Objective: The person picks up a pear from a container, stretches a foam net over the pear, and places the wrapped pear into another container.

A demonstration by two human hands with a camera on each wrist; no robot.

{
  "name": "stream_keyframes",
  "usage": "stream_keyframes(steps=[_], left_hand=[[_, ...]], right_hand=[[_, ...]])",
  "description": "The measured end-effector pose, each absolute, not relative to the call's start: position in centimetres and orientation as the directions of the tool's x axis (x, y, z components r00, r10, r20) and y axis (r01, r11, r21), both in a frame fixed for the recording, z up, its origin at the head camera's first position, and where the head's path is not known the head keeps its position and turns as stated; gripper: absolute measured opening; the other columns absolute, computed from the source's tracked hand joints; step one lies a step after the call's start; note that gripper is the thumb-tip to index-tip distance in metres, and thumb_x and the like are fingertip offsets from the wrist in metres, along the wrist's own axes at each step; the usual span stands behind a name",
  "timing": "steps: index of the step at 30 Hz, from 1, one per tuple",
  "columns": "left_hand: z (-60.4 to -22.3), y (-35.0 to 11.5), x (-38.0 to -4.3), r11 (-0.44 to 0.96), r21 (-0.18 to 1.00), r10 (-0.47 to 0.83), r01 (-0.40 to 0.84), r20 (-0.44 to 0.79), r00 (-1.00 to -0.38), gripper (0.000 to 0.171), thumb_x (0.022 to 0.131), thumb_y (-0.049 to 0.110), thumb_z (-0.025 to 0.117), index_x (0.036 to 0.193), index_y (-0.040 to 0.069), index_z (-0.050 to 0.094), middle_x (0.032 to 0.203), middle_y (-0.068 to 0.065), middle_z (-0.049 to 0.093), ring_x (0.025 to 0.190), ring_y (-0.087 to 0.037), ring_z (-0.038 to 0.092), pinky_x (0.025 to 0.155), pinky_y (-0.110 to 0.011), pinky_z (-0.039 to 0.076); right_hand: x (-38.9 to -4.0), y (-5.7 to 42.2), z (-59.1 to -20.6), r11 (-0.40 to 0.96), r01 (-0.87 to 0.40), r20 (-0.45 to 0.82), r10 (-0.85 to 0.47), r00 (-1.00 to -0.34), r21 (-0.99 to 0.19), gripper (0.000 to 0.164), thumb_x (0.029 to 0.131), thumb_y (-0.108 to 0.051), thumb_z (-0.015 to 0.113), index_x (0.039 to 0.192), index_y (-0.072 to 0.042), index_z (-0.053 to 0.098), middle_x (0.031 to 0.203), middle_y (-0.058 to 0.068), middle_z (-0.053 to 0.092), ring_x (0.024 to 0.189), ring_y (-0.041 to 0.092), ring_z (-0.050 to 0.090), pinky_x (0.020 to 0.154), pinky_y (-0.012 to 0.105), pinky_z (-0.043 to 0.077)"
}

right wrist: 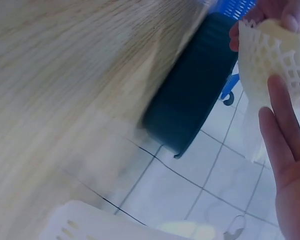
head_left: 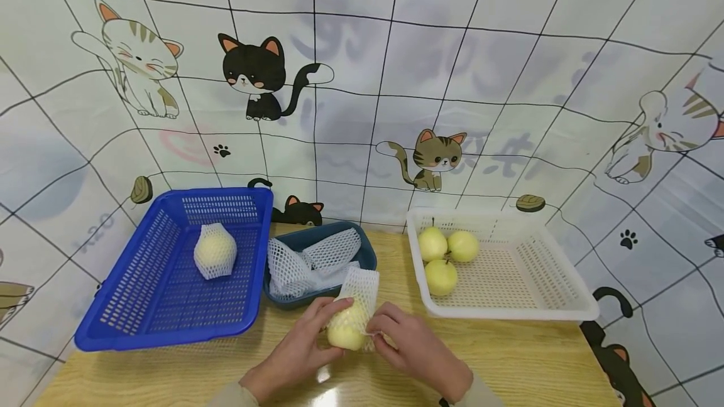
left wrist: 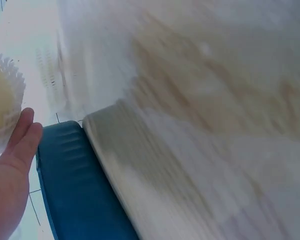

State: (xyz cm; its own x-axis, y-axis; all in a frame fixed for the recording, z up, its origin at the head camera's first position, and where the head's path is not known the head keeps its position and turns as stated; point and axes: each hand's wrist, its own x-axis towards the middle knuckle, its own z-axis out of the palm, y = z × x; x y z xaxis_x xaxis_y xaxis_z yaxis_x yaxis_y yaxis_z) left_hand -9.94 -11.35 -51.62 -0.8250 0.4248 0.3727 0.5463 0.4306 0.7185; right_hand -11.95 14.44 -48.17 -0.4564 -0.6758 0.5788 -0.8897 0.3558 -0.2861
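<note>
A pale yellow pear (head_left: pixel 346 330) is partly inside a white foam net sleeve (head_left: pixel 362 287) in the head view. My left hand (head_left: pixel 302 345) grips the pear from the left, thumb below and fingers over its top. From the other side, my right hand (head_left: pixel 411 347) pinches the sleeve's edge beside the fruit. The sleeve's far end stands up loose, away from me. In the right wrist view, the netting (right wrist: pixel 275 60) covers much of the pear, and fingers of both hands are around it. The left wrist view catches only part of the left hand (left wrist: pixel 12 170) and the netted fruit (left wrist: pixel 2 100).
Behind the hands, a dark teal basket (head_left: pixel 370 255) contains several foam net sleeves (head_left: pixel 330 253). To the left, a blue basket (head_left: pixel 170 313) holds one netted pear (head_left: pixel 215 252). Three bare pears (head_left: pixel 441 277) sit in a white basket (head_left: pixel 509 313) at right, all on a wooden table (head_left: pixel 537 363).
</note>
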Motion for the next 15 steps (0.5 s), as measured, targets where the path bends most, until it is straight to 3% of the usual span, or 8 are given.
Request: stream_keyframes(steps=[4,7,11,15], left_hand=[[-51.38,-11.0,-9.9,0.379,0.749,0.392,0.544,0.402,-0.827,0.087,0.08,0.004,0.088,0.153,0.026,0.048,0.138,-0.004,0.049,0.119,-0.018,0.056,0.091,-0.032,0.057],[-51.25,-10.81,-9.85,0.322,0.786,0.376,0.528,0.406,-0.833,0.085,0.08,-0.003,0.086,0.152,0.023,0.049,0.14,-0.008,0.047,0.121,-0.02,0.056,0.09,-0.031,0.058],[-51.18,-10.7,-9.89,0.25,0.83,0.347,0.499,0.404,-0.846,0.083,0.08,-0.009,0.083,0.151,0.019,0.051,0.144,-0.013,0.046,0.123,-0.021,0.055,0.09,-0.031,0.058],[-51.04,-10.6,-10.09,0.24,0.83,0.305,0.503,0.428,-0.851,0.083,0.078,-0.011,0.084,0.149,0.019,0.053,0.147,-0.014,0.047,0.123,-0.021,0.055,0.089,-0.034,0.059]], right_hand=[[-11.83,14.1,-47.95,0.346,-0.928,0.633,-0.689,-0.353,-0.14,0.009,0.105,-0.017,0.057,0.106,-0.018,0.066,0.1,-0.007,0.061,0.073,0.003,0.058,0.069,0.011,0.049],[-11.72,14.09,-47.96,0.333,-0.932,0.638,-0.688,-0.344,-0.144,0.009,0.105,-0.02,0.061,0.111,-0.019,0.067,0.103,-0.006,0.061,0.078,0.005,0.06,0.072,0.014,0.051],[-11.54,14.48,-48.13,0.312,-0.905,0.631,-0.649,-0.425,-0.289,0.019,0.105,-0.027,0.062,0.122,-0.019,0.067,0.112,-0.005,0.062,0.09,0.007,0.062,0.08,0.019,0.052],[-11.28,14.48,-47.96,0.291,-0.752,0.573,-0.504,-0.646,-0.592,0.027,0.104,-0.011,0.059,0.131,-0.012,0.058,0.117,0.004,0.063,0.103,0.018,0.065,0.086,0.03,0.056]])
